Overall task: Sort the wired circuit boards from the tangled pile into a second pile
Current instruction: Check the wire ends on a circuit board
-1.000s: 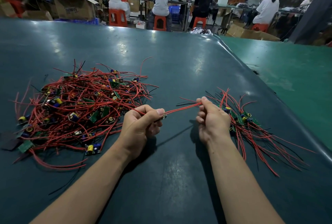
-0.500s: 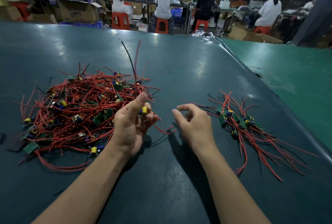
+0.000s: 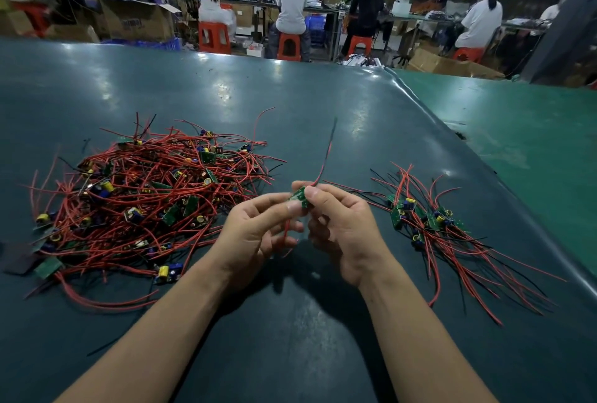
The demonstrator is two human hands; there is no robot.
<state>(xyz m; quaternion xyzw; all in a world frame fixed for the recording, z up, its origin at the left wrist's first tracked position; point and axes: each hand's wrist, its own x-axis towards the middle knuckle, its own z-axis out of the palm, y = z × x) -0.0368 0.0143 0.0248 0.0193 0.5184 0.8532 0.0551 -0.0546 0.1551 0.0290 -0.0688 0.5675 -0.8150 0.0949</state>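
Head view: both hands (image 3: 302,228) pinch one circuit board (image 3: 298,196) between piles.

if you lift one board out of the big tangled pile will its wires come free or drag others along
Likely drags neighbours: the tangled pile's red wires cross and loop over each other. The wires seem springy rather than limp: the held circuit board's lead arcs upward unsupported. The board looks light, pinched between the left hand and right hand.

Dark teal table (image 3: 323,105); tangled pile (image 3: 142,196) left, smaller second pile (image 3: 429,225) right, well apart.
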